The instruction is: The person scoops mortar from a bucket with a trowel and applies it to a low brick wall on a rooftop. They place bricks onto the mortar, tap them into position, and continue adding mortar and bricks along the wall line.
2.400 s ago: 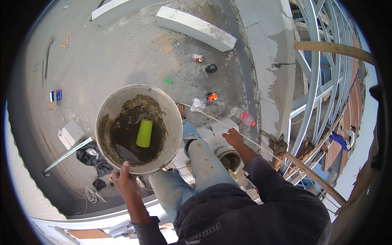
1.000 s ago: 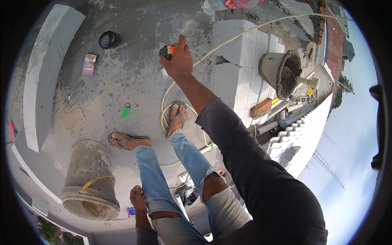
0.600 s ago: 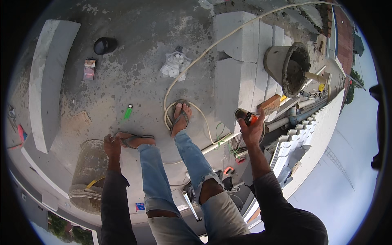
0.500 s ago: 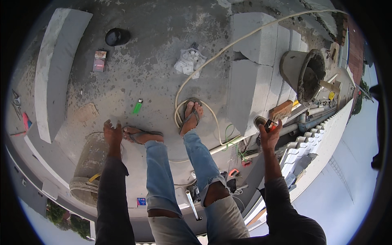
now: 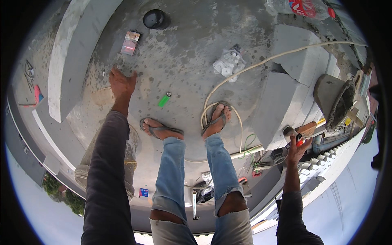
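My left hand (image 5: pixel 123 84) is held out over the concrete floor, fingers apart and holding nothing. Just beyond it lies a cigarette pack (image 5: pixel 130 43), apart from the fingertips. A green lighter (image 5: pixel 165 99) lies to the right of that hand, in front of my sandalled feet. At the right, my right hand (image 5: pixel 295 152) is partly closed on a small dark cylinder (image 5: pixel 289 132) with a pale end, perhaps a cup. Red and black parts show by its fingers; I cannot tell whether they belong to the cylinder.
A pale hose (image 5: pixel 228 79) loops round my right foot. Grey blocks (image 5: pixel 281 90) and a mortar-crusted bucket (image 5: pixel 332 96) stand at the right. Another bucket (image 5: pixel 130 159) is beside my left arm. A long pale block (image 5: pixel 71 61), black round object (image 5: pixel 155 19) and plastic bag (image 5: pixel 229 63) lie beyond.
My left hand has left the area by the bucket and my left foot, reaching forward toward the cigarette pack. The view has shifted left. The right hand keeps hold of the cylinder.
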`<move>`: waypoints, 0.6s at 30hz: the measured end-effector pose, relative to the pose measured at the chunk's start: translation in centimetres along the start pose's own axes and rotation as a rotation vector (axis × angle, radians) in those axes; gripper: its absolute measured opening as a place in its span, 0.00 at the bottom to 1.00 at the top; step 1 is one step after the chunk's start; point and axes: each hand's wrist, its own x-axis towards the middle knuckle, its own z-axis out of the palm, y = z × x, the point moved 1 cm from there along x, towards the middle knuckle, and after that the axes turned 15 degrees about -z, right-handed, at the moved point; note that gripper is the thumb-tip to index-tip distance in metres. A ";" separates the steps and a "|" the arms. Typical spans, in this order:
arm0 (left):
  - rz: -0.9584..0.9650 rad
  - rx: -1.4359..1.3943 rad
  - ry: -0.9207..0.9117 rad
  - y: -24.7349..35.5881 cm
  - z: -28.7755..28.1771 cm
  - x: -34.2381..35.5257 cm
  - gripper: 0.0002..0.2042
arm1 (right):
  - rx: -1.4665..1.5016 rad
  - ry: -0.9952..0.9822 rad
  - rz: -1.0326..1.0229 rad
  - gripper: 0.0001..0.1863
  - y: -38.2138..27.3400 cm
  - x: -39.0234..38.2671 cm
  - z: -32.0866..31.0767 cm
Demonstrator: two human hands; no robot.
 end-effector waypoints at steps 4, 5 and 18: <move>0.168 0.058 0.094 4.3 -0.9 4.3 0.49 | -0.099 0.042 -0.301 0.37 -9.4 1.1 -1.3; 0.202 0.077 0.098 5.4 -0.9 5.0 0.49 | 0.119 -0.030 -0.340 0.31 -12.8 0.5 0.0; 0.481 -0.313 0.151 9.1 -8.7 0.3 0.32 | 0.129 -0.564 -1.428 0.15 -41.1 -7.8 27.9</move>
